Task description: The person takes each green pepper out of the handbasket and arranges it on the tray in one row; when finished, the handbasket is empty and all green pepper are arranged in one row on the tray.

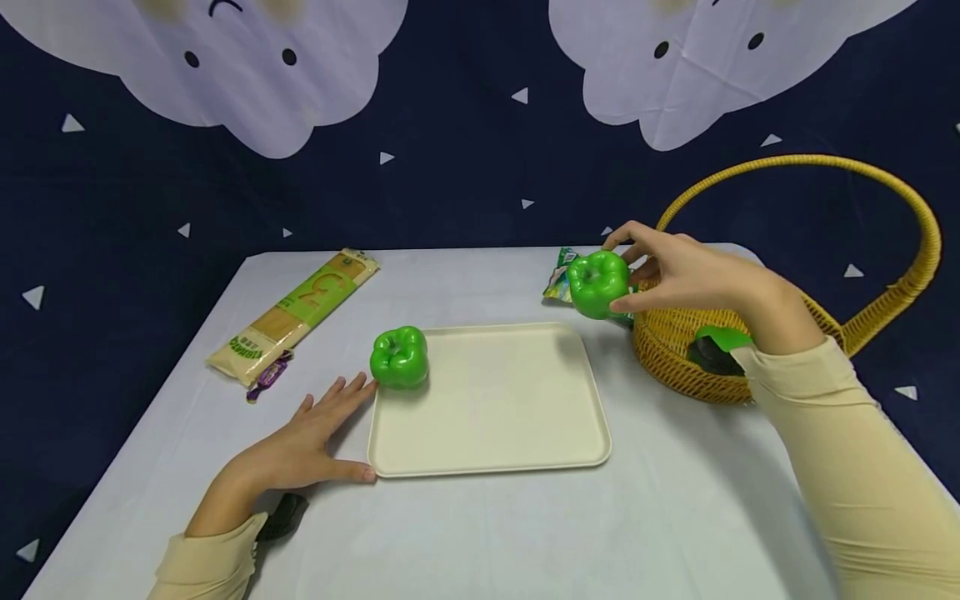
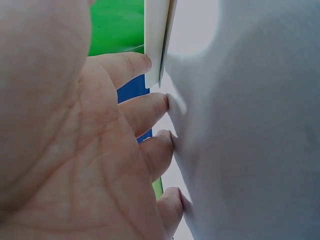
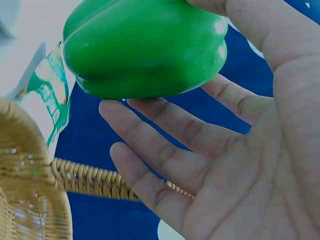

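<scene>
Between thumb and fingers my right hand (image 1: 693,271) holds a green bell pepper (image 1: 597,284) in the air, left of the wicker basket (image 1: 675,379). The right wrist view shows this bell pepper (image 3: 145,50) against the fingertips. Another green bell pepper (image 1: 400,357) sits on the left edge of the cream tray (image 1: 502,400). My left hand (image 1: 300,450) lies beside the tray's left side with its fingers spread, thumb at the near left corner. In the left wrist view a fingertip meets the tray rim (image 2: 156,40), and the pepper (image 2: 117,27) shows behind it.
Inside the basket lies a green and black item (image 1: 720,348); its tall handle (image 1: 926,242) arches above. A green snack packet (image 1: 558,279) lies behind the held pepper. At the left are a long noodle-like packet (image 1: 300,312) and a purple wrapped candy (image 1: 268,377).
</scene>
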Demonstrator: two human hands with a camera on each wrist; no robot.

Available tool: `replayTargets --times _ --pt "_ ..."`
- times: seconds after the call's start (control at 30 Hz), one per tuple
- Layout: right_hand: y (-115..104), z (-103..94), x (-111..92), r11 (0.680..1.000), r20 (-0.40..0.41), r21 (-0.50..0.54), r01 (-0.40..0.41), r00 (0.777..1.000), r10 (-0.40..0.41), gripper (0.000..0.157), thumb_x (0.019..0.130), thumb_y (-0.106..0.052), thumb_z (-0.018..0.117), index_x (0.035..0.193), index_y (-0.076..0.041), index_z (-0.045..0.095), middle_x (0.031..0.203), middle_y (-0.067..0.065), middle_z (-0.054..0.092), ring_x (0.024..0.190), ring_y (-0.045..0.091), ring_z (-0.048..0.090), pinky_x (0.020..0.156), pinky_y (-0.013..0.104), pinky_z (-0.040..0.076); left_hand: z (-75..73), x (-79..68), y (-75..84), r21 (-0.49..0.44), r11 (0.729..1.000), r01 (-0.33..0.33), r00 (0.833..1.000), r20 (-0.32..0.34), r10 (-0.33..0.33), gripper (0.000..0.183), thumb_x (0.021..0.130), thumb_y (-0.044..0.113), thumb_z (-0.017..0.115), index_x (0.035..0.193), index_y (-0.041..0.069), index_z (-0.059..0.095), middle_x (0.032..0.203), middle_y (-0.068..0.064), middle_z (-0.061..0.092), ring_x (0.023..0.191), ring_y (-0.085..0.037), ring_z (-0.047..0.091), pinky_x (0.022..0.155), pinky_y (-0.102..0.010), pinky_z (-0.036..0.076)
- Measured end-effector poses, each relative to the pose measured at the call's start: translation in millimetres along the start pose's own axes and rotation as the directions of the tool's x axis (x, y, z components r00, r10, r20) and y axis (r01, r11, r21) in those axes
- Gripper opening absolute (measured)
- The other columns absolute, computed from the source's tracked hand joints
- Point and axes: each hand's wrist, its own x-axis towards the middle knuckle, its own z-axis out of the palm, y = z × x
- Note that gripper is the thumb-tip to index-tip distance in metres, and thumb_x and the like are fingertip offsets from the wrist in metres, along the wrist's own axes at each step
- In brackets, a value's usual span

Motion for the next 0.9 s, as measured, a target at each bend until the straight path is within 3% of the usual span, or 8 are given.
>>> replayTargets --times 0.53,0.9 --pt "-15.5 17.4 25.4 0.999 0.031 -0.003 0.052 0.998 -0.052 0.072 0.088 -0.033 0.091 0.145 -0.021 0.050 0.132 0.014 0.072 0.125 0.033 0.070 0.103 0.058 0.058 0.7 0.8 -1.0 0.020 1.000 0.010 1.000 -0.002 -0.010 0.122 0.077 0.062 0.090 0.172 0.017 0.028 0.180 -0.023 0.016 0.164 -0.058 0.005 0.122 -0.086 -0.001" --pt "-19.5 32.5 41.5 0.997 0.066 0.042 0.060 0.996 -0.063 0.069 0.089 -0.033 0.089 0.145 -0.020 0.050 0.131 0.014 0.073 0.121 0.031 0.071 0.100 0.052 0.060 0.3 1.7 -1.5 0.024 1.000 0.013 1.000 0.000 -0.013 0.122 0.077 0.063 0.090 0.172 0.017 0.028 0.180 -0.023 0.016 0.164 -0.057 0.005 0.122 -0.086 -0.001"
